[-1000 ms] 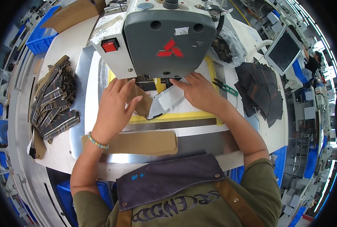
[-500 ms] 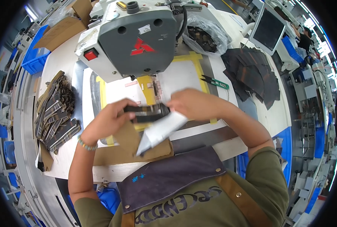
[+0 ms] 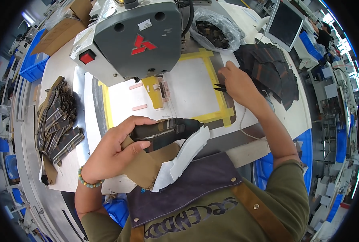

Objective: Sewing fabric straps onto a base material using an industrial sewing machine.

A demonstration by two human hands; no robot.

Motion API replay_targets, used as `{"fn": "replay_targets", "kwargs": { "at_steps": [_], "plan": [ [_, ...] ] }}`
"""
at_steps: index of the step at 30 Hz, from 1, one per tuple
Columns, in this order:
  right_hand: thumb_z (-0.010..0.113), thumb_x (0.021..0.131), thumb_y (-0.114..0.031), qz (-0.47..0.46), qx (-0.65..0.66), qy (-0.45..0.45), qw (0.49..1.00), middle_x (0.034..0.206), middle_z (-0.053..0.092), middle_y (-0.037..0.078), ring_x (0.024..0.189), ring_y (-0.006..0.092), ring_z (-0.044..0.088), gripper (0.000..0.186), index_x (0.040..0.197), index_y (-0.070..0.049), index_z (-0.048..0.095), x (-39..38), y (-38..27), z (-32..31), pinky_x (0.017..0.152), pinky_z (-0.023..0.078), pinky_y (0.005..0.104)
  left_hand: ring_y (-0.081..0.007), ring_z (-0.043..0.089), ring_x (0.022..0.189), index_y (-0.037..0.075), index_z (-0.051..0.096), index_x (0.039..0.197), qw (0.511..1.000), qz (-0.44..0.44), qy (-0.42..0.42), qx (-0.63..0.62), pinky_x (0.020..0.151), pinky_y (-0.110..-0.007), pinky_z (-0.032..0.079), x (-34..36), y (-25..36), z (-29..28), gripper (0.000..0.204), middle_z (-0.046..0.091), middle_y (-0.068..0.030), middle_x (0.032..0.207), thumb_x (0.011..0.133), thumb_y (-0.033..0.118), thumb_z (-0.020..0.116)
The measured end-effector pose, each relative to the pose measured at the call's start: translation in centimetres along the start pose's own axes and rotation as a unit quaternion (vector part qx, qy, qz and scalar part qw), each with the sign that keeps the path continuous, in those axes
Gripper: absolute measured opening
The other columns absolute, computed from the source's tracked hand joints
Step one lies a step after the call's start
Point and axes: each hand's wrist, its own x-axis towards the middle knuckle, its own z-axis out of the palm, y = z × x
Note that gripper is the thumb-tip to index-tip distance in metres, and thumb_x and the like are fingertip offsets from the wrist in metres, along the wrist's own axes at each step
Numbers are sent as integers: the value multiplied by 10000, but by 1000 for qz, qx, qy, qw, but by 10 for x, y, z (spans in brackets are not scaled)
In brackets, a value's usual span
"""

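Observation:
My left hand [image 3: 113,151] pinches a dark plaid fabric piece with a metal zipper [image 3: 161,136] between thumb and fingers, in front of the sewing machine. Brown cloth [image 3: 147,169] and a folded white strip [image 3: 185,157] hang from the same piece, toward my apron. Over at the right, my right hand [image 3: 244,88] is closed around thread snips [image 3: 219,87]; their dark tips stick out leftward and the handle is mostly covered by the hand. Loose threads trail between the zipper piece and the machine's yellow plate [image 3: 156,97].
The grey machine head [image 3: 137,44] overhangs the taped white work plate [image 3: 187,92]. A pile of plaid strips [image 3: 58,121] lies left. Dark cut panels [image 3: 268,70], a clear bag of pieces [image 3: 215,32] and a tilted screen [image 3: 284,24] stand right. A cord [image 3: 244,127] crosses the table edge.
My right hand has let go of the fabric piece and moved right onto the thread snips. My left hand keeps the piece, now lower and turned so the zipper shows.

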Motion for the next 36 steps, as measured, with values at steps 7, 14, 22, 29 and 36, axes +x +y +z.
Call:
{"fn": "replay_targets", "kwargs": {
  "at_steps": [7, 14, 22, 29, 36],
  "plan": [
    [706, 945, -90, -127, 40, 16, 991, 1156, 645, 180, 1098, 385, 651, 368, 1304, -10, 697, -5, -11, -50, 983, 537, 487, -162, 717, 1024, -3, 586, 1467, 1000, 5, 16, -20, 982, -323, 536, 0, -3, 1, 422, 728, -89, 1185, 1052, 26, 655],
    [680, 1060, -175, -180, 177, -71, 965, 1048, 676, 104, 1054, 304, 664, 283, 1288, -7, 668, 3, 0, -28, 944, 529, 399, -174, 702, 1080, -4, 607, 1454, 999, 0, 4, -44, 1015, -316, 526, 7, -2, -1, 415, 738, -113, 1238, 1048, 42, 681],
    [586, 1156, -260, -253, 434, -196, 842, 1208, 766, 101, 980, 292, 721, 291, 1295, -25, 688, 42, -88, 5, 920, 555, 438, -160, 702, 1106, -1, 607, 1457, 999, -2, 3, -53, 1006, -309, 527, 15, 3, -1, 417, 728, -108, 1244, 1054, 70, 687],
    [616, 1128, -339, -295, 303, -224, 878, 1196, 782, 165, 1046, 388, 722, 341, 1281, -57, 732, 63, -81, 12, 937, 554, 473, -110, 675, 1031, 12, 615, 1443, 994, -25, 100, -25, 943, -272, 532, -14, -8, -37, 406, 726, -49, 1161, 1050, 78, 694],
    [607, 1113, -372, -275, 80, -146, 947, 1103, 772, 121, 1086, 359, 732, 330, 1145, -70, 738, 46, -89, 7, 885, 584, 504, -99, 657, 1033, 8, 620, 1429, 992, -35, 112, -42, 951, -254, 516, -8, -20, -43, 393, 703, -58, 1241, 1041, 52, 663]
  ]
}}
